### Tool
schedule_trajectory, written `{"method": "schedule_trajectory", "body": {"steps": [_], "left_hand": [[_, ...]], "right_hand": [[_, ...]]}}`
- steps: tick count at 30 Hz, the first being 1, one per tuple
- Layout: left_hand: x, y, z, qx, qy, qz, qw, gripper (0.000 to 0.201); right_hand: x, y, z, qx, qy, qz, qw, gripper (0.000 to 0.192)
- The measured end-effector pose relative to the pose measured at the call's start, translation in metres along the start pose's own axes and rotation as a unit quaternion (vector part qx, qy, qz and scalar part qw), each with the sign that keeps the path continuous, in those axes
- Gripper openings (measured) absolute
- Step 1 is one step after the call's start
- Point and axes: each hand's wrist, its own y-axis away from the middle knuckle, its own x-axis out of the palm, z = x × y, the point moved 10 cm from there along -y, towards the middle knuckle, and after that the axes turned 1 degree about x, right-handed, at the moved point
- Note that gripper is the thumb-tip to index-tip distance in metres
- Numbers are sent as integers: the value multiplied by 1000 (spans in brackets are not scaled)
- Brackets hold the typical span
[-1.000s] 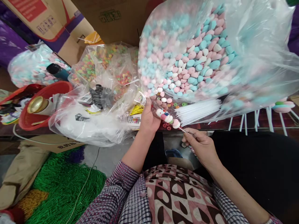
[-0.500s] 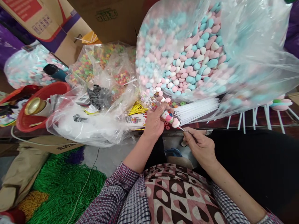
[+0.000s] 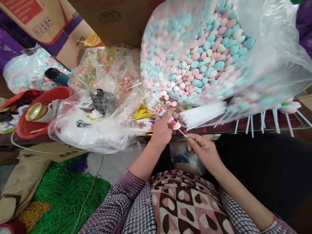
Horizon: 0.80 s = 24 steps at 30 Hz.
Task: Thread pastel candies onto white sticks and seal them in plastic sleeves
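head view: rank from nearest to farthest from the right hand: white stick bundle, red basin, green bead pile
From the right hand:
1. white stick bundle, just above it on the table.
2. green bead pile, lower left, on the floor.
3. red basin, far left on the table.

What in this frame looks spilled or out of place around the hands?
A few loose pieces lie on the table edge outside any bag: pink and white candies and small coloured rings, just below the big candy bag and beside the white sticks. The left hand and right hand hold a candy skewer normally.
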Motion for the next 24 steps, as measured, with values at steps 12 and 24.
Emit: {"method": "schedule_trajectory", "body": {"steps": [12, 24], "left_hand": [[14, 14, -14, -10, 29, 80, 996, 39], [13, 24, 12, -32, 8, 81, 996, 26]], "right_hand": [[3, 2, -8, 63, -133, 13, 989, 32], [8, 5, 0, 59, -124, 25, 990, 34]]}}
